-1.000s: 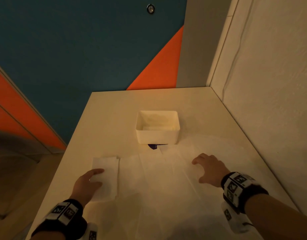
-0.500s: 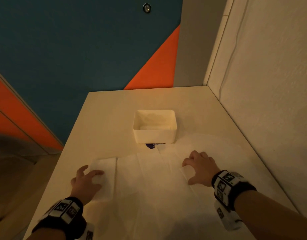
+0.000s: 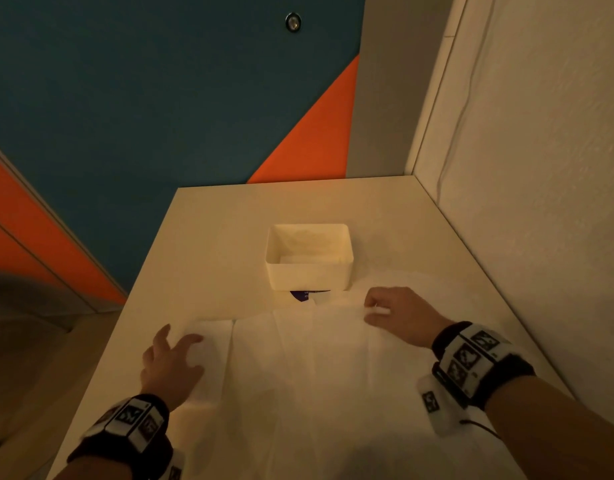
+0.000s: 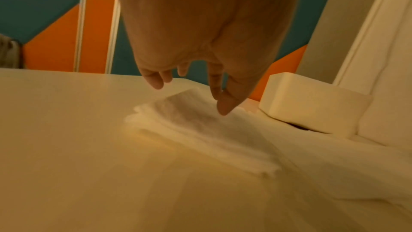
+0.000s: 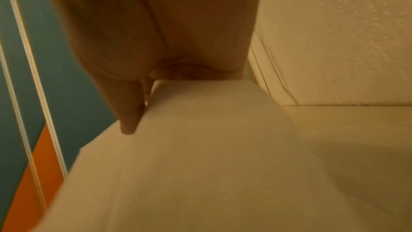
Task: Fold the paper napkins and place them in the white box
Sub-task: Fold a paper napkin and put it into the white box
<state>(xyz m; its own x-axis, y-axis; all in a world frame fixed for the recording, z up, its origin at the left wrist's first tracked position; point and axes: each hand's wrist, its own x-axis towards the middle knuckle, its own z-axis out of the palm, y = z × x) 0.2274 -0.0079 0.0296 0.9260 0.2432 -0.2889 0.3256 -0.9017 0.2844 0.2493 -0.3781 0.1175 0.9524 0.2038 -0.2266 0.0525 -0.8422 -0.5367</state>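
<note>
Head view: right hand [image 3: 392, 311] pinching napkin [image 3: 326, 344]

Head cam sits high, looks fwd and down over the table [image 3: 208, 244], both hands in frame, white box [image 3: 309, 271] mid-view. Left wrist cam is low, close under the left hand [image 4: 200, 41], facing along the fingers; it shares the box [image 4: 312, 103] and table [image 4: 67, 130] w/ head view. Right wrist cam, very near the right hand [image 5: 156, 41], faces the wall corner.
</note>
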